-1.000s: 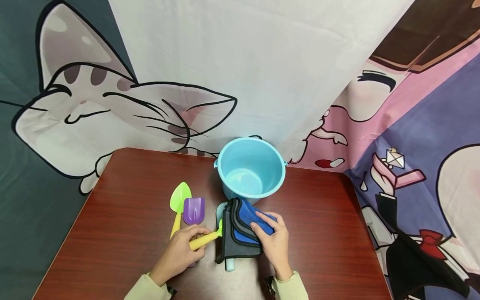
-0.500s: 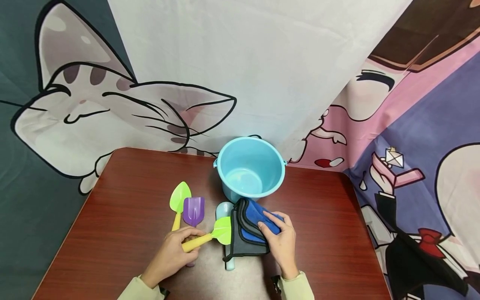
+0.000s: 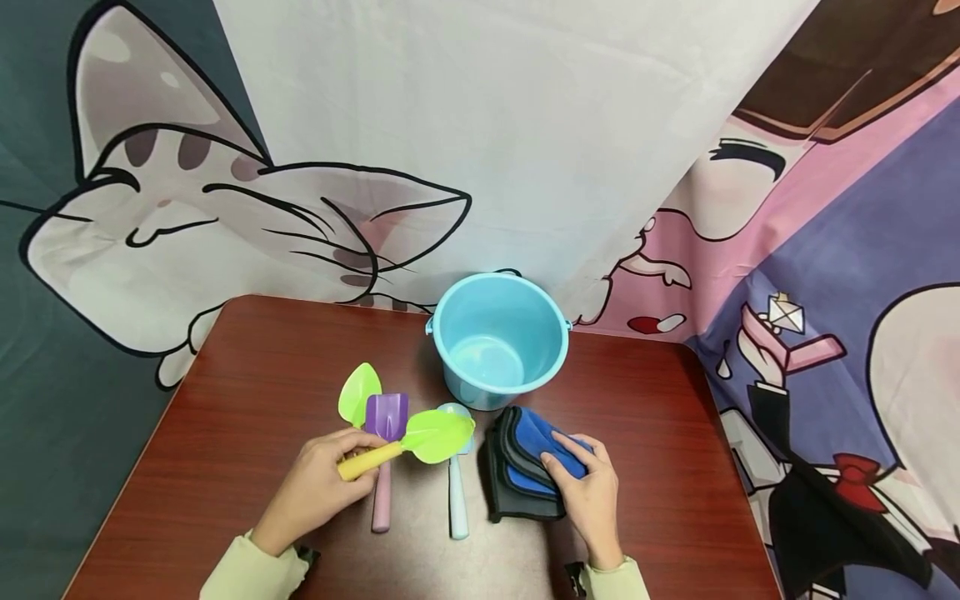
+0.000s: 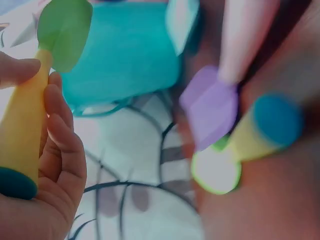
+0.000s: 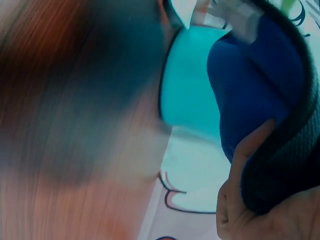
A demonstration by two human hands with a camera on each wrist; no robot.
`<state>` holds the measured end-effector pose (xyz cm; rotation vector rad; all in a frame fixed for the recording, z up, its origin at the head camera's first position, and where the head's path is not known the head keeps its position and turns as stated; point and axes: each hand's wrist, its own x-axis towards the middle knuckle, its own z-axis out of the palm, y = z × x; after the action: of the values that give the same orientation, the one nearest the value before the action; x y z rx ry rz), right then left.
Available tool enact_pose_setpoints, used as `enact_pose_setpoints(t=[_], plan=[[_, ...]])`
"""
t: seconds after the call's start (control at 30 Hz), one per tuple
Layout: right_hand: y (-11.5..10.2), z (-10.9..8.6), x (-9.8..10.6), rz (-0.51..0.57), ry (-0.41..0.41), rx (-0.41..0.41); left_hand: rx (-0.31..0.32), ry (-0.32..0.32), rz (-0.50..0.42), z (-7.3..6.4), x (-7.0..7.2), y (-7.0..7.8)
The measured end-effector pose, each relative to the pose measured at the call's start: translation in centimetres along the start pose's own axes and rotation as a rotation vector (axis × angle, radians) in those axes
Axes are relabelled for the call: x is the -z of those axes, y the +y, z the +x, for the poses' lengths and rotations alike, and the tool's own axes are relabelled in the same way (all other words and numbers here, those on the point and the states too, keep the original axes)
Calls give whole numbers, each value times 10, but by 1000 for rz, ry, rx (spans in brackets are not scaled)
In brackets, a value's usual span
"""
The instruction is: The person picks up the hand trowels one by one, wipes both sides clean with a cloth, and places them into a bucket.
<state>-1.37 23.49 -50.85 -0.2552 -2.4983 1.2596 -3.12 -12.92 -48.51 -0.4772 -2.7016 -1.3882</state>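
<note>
In the head view my left hand [image 3: 318, 483] holds a toy trowel [image 3: 438, 435] by its yellow handle, its green leaf-shaped blade pointing right. The left wrist view shows thumb and fingers round that handle, which has a dark blue-green end. My right hand [image 3: 592, 500] grips a folded cloth [image 3: 525, 467], blue and grey with black edging. Below the raised trowel lie a purple shovel [image 3: 387, 417] with a pink handle and a pale blue shovel [image 3: 458, 500]. A second green trowel [image 3: 360, 393] lies left of the purple shovel, its handle hidden by my left hand.
A light blue bucket [image 3: 450, 367] stands upright at the back of the brown table [image 3: 262, 400], close behind the tools. Behind the table hangs a printed cloth backdrop [image 3: 525, 150] with cartoon figures.
My left hand has moved left and a little up with the trowel, its blade coming out from the cloth. My right hand has carried the cloth right, uncovering the pale blue shovel.
</note>
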Motion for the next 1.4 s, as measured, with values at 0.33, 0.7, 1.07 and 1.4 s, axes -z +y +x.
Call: enact_pose_setpoints(t=[0.33, 0.7, 1.07, 1.4], plan=[[14, 16, 20, -53, 45, -20, -150, 35, 4, 38, 40, 21], [33, 33, 30, -119, 38, -88, -183, -53, 82, 102, 46, 47], [43, 33, 29, -135, 8, -159, -212, -137, 302, 158, 25, 58], [49, 36, 25, -155, 1, -162, -169, -245, 489, 193, -4, 72]])
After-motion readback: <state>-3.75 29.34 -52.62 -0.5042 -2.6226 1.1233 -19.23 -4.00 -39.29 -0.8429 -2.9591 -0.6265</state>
